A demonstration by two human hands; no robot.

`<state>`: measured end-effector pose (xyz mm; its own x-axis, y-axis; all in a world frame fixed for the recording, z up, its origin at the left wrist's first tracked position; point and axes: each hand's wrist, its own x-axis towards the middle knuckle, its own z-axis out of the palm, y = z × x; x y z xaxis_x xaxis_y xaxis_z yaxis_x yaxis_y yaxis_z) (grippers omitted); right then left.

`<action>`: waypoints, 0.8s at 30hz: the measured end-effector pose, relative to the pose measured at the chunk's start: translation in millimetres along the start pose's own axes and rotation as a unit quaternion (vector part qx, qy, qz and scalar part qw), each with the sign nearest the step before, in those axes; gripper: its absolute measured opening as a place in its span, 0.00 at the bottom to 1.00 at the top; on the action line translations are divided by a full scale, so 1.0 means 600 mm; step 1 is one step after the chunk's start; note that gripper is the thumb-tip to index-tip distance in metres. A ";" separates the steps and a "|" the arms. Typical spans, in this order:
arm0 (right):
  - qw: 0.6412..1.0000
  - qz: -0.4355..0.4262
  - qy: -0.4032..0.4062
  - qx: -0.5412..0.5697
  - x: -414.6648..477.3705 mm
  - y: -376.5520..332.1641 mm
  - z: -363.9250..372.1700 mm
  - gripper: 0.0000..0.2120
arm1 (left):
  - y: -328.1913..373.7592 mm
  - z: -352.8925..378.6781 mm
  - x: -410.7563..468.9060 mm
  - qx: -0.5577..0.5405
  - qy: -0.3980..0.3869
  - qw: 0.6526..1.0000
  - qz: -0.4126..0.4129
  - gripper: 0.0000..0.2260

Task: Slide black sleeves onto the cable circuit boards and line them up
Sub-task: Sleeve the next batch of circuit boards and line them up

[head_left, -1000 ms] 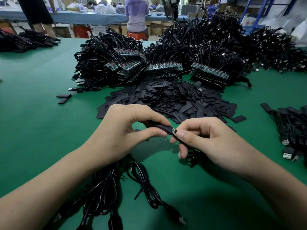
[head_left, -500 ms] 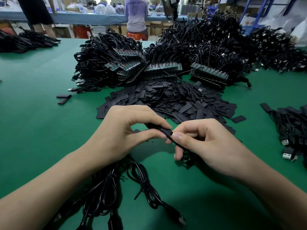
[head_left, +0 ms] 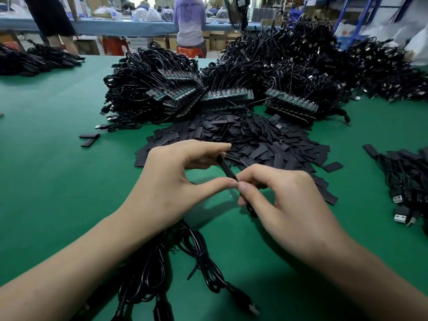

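Observation:
My left hand [head_left: 176,181] pinches a black sleeve [head_left: 225,169] between thumb and fingers, above the green table. My right hand [head_left: 284,205] pinches the cable end at the sleeve's lower tip, and the circuit board is hidden inside or behind my fingers. The cable [head_left: 251,209] drops below my right hand. A heap of loose flat black sleeves [head_left: 266,144] lies just beyond my hands. Behind it, rows of bare green circuit boards [head_left: 227,97] stick out of big bundles of black cables [head_left: 289,63].
Cables with USB plugs [head_left: 196,262] lie under my forearms near the table's front. More sleeved cables and USB plugs [head_left: 407,188] sit at the right edge. Two stray sleeves [head_left: 89,139] lie to the left. Two people stand at a far bench [head_left: 190,22].
The sleeve has turned from lying across to pointing up and away. The bare board end seen a second ago is no longer visible. My fingertips have come together.

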<state>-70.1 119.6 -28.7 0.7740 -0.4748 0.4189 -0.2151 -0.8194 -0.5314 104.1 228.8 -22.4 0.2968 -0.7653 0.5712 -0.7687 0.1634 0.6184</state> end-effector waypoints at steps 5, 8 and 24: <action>1.000 0.001 -0.001 -0.007 0.000 0.001 0.002 0.05 | -0.003 0.004 0.000 -0.012 -0.014 1.000 -0.007 0.24; 0.999 0.001 0.019 0.032 0.001 0.002 0.004 0.06 | -0.001 0.004 0.001 -0.021 -0.012 1.000 -0.001 0.23; 0.996 0.015 0.045 0.077 -0.001 0.002 0.004 0.07 | -0.001 0.001 0.001 -0.022 -0.001 0.999 0.032 0.21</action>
<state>-69.7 119.5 -31.4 0.7108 -0.5303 0.4622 -0.1380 -0.7494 -0.6476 104.6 228.1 -22.8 0.2465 -0.7544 0.6084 -0.7602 0.2389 0.6042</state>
